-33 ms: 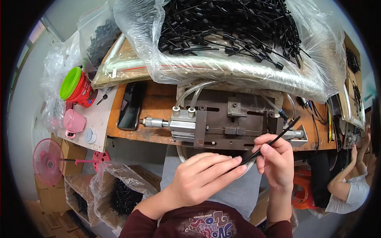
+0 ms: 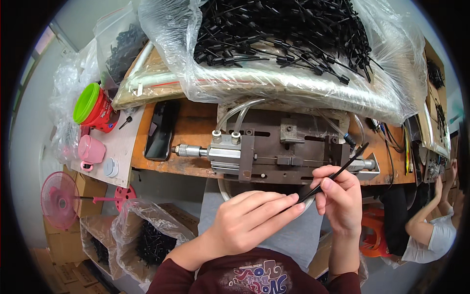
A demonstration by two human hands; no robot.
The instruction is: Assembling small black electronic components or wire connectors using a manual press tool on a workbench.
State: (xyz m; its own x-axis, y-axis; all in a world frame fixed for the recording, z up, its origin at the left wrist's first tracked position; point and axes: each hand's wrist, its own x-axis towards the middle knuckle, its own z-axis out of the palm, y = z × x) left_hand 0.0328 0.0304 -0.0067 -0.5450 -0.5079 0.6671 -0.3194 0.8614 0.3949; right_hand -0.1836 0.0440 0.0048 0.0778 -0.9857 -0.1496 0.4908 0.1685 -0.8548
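A thin black plastic strip [image 2: 346, 167] slants up to the right between my hands, just in front of the bench edge. My right hand [image 2: 340, 198] pinches it between thumb and fingers, and its upper end sticks out past them. Around its lower end my left hand [image 2: 257, 218] is closed, back of the hand up, hiding that end. Just beyond my hands lies a dark metal fixture [image 2: 267, 169] with a silver air cylinder [image 2: 225, 159] on its left and a small block [image 2: 290, 161] at its middle. A pale curved tube shows beneath my fingers.
Behind the fixture, a plastic-lined tray [image 2: 274, 78] holds a heap of black plastic parts [image 2: 279, 34]. Left are a phone [image 2: 160, 130], a red tub [image 2: 100, 115], a pink cup [image 2: 91, 149] and a pink fan [image 2: 59, 200]. Bagged parts [image 2: 154, 240] stand below. A co-worker [image 2: 431, 235] sits at right.
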